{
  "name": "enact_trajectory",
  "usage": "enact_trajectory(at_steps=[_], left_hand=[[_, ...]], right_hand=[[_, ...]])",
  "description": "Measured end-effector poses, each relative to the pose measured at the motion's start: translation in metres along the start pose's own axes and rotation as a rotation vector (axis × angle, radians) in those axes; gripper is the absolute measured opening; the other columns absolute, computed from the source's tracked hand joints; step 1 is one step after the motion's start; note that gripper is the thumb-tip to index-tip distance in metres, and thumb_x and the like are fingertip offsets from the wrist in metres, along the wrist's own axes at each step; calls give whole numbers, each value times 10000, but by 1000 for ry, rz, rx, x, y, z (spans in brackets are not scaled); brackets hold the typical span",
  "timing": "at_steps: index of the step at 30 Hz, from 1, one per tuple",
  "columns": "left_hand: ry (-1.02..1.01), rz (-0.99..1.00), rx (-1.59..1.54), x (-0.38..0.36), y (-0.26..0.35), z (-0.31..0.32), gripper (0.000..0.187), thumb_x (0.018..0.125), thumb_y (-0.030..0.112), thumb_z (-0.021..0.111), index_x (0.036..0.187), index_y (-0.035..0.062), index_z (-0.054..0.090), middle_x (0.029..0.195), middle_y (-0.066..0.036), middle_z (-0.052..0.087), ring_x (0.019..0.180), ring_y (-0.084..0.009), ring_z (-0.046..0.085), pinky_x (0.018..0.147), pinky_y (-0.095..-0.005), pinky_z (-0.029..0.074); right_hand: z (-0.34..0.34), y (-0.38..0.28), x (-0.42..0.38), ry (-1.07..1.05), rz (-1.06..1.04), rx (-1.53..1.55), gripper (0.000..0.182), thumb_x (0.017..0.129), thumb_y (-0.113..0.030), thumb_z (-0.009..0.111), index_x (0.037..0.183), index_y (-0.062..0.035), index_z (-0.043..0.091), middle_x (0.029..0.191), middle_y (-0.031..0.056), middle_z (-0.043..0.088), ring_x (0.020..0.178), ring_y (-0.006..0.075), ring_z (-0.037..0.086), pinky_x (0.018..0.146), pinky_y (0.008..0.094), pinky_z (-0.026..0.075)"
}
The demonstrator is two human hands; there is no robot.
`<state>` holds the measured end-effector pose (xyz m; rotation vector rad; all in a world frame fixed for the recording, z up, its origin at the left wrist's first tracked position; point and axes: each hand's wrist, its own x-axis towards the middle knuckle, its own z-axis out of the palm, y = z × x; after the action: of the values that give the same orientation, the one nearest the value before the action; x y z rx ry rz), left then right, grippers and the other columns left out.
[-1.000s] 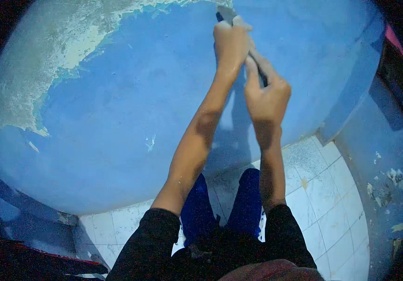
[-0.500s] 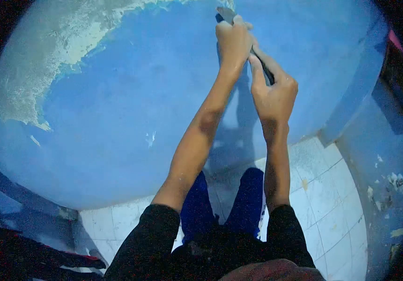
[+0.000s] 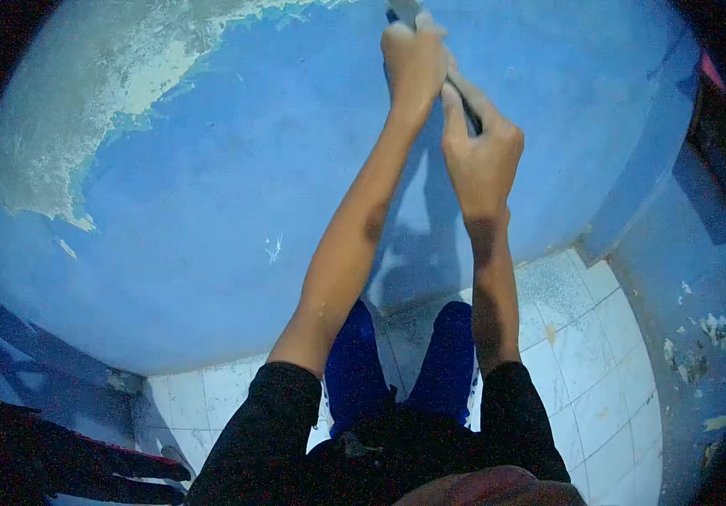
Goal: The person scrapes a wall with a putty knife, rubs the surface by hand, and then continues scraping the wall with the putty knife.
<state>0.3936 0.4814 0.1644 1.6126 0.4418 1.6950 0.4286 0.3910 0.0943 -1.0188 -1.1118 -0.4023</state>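
Note:
Both of my hands grip one long scraper with a dark handle, held against the blue painted wall. My left hand is closed around its upper part, near the flat blade at the top edge of the view. Lower and to the right, my right hand is closed on the handle's rear end. The blade's tip runs out of view, so its contact with the wall cannot be seen. Up and to the left, a bare grey patch with ragged pale edges shows where paint is gone.
White floor tiles lie below the wall, around my blue-clad legs. On the right stands another blue wall with chipped spots. Dark cloth-like things are at the lower left. A small white scratch marks the wall.
Both hands and the scraper have moved slightly up and left along the wall. The blade now reaches the top edge of the view.

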Motion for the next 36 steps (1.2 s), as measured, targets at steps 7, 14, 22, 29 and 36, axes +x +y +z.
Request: enact_trajectory(at_steps=[7,14,22,29,36], left_hand=[[12,-107,-3,-13,-11,-4,367,870,238,481,656,-47,569,502,-123,550,462,-242,580,483,-355,457],[-11,-123,-19,-8,3,1,332,880,214,473,683,-39,558,485,-106,532,423,-206,553,446,-339,438],[-48,-119,-20,-6,0,1,312,905,221,478,715,-15,551,510,-97,535,414,-178,507,418,-317,398],[2,-64,18,2,3,12,315,913,220,470,730,-22,552,506,-102,535,426,-172,517,430,-317,406],[-13,-80,68,-14,-3,0,331,919,220,458,728,-28,565,502,-94,534,424,-167,516,430,-316,404]], right_hand=[[-3,1,-9,2,34,23,231,854,-159,632,1053,-57,685,899,195,662,799,351,657,688,370,505],[-5,-1,-7,-4,-5,-52,218,853,-136,631,1047,-56,687,893,202,663,772,349,659,667,367,501],[-1,1,-5,12,23,-1,237,856,-127,623,1074,-51,678,917,201,670,824,345,667,709,367,505],[-7,1,9,-23,101,48,236,861,-118,614,1073,-31,673,964,205,666,863,314,680,740,345,509],[-1,9,-12,-2,71,65,252,860,-128,624,1091,-37,665,923,210,669,834,327,679,712,354,506]])
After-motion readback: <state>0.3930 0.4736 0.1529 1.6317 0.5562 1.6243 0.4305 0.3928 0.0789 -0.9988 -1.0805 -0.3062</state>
